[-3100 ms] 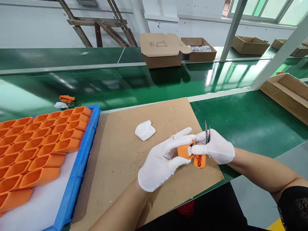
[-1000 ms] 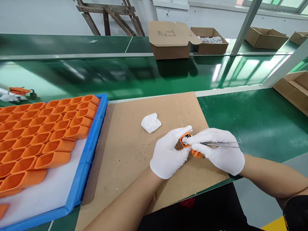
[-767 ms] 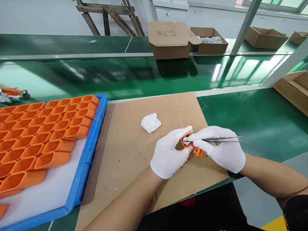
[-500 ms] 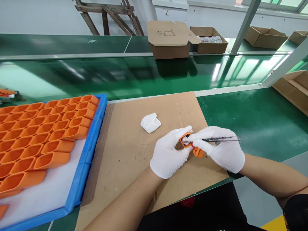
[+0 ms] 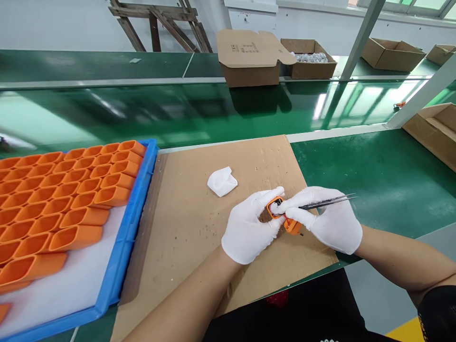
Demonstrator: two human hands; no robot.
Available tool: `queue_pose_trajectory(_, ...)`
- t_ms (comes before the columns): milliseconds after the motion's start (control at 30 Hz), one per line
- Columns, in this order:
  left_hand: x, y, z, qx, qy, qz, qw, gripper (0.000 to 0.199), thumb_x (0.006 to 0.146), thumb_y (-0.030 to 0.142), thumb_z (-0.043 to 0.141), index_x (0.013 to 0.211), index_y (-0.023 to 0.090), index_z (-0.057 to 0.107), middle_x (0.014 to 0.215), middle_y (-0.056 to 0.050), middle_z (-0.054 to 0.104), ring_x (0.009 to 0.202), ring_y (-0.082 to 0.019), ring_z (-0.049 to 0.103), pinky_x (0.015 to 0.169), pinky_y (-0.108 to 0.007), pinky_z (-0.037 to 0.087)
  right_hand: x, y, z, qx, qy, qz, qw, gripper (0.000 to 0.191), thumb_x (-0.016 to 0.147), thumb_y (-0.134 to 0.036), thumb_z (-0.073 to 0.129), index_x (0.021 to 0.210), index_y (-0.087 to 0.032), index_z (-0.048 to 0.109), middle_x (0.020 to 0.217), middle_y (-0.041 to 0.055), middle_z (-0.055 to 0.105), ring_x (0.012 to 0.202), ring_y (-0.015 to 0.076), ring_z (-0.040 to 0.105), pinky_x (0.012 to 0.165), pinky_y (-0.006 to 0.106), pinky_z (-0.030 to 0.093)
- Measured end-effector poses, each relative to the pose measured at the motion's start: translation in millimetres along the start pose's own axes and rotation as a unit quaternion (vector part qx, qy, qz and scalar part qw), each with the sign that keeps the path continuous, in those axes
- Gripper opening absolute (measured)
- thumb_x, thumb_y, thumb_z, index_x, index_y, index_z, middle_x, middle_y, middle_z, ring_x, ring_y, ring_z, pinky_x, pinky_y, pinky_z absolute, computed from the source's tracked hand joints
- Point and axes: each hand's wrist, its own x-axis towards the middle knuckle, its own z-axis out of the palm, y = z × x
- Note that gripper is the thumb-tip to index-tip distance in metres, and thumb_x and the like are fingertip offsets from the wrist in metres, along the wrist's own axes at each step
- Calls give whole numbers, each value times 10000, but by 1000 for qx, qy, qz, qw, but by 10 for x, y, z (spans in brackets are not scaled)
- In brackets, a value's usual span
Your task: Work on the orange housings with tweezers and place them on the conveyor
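My left hand [image 5: 252, 227], in a white glove, is closed around an orange housing [image 5: 270, 209] whose opening faces up. Dark parts show inside that opening. In my right hand [image 5: 329, 221], also gloved, dark tweezers [image 5: 326, 203] are pinched, their tail ends pointing right; the tips are hidden by the fingers. My right fingertips are at the housing's opening. A smaller orange piece [image 5: 292, 226] hangs just below my right fingers, with a red wire running up to the housing. A crumpled white cloth or paper [image 5: 222, 181] lies on the cardboard sheet [image 5: 192, 213] beyond my left hand.
At the left, a blue tray [image 5: 137, 213] holds several rows of orange housings [image 5: 85, 217]. Behind the cardboard runs a shiny green surface [image 5: 178, 114]. Cardboard boxes [image 5: 251, 73] stand on the rear ledge, and another box [image 5: 436, 130] is at the right.
The tweezers' tail ends have tilted slightly upward and closer together. Orange items have left the far left of the green surface, and a small orange item now shows at its right.
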Motion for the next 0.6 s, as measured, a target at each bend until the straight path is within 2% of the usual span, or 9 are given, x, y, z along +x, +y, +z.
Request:
queue_pose_trajectory(133,10,2,22,16,36,-11,999,373,811,163,696,1180,209,734,1072,-36,787,937,-180,752,869,-286,623,18,28,-32,26,58,-33,997,135,897,-129,703,880,-239,779,908,2,792,835,169,755,782,296,629)
queue_pose_trajectory(200,17,-1,40,17,58,-25,998,370,809,179,719,1178,208,736,1037,-29,784,903,-171,750,865,-287,621,23,59,-62,26,85,-57,994,111,963,-195,662,966,-242,763,961,19,776,869,169,738,795,317,616)
queue_pose_trajectory(300,34,-15,62,14,88,-41,995,388,820,189,724,1208,209,725,1007,-22,776,865,-156,738,876,-296,617,16,108,-100,-16,105,-127,986,205,1051,-282,547,1028,-255,749,1002,41,728,973,183,689,875,365,580)
queue_pose_trajectory(400,57,-38,57,22,118,-43,992,404,834,185,700,1237,208,712,1066,-40,767,907,-160,729,912,-311,609,-12,142,-92,-38,85,-146,985,210,1055,-301,547,1067,-276,755,964,38,682,958,188,666,870,375,567)
queue_pose_trajectory(500,73,-71,30,53,135,-35,989,399,834,180,676,1230,220,712,1132,-56,748,960,-175,709,918,-328,608,-36,160,-44,-45,32,-94,994,236,1030,-294,598,1228,-288,725,844,11,639,783,163,665,753,339,577)
queue_pose_trajectory(533,75,-81,22,56,134,-31,989,405,829,170,665,1229,221,711,1135,-59,742,967,-177,703,912,-328,609,-37,162,-30,-54,26,-79,995,244,1023,-291,610,1236,-282,726,813,6,629,742,156,658,722,328,575)
queue_pose_trajectory(600,75,-97,18,40,123,-31,991,428,816,150,644,1234,217,707,1121,-63,730,958,-173,698,889,-315,615,-24,157,-16,-78,24,-92,992,187,1004,-290,637,1130,-272,773,784,5,629,701,151,646,670,310,563)
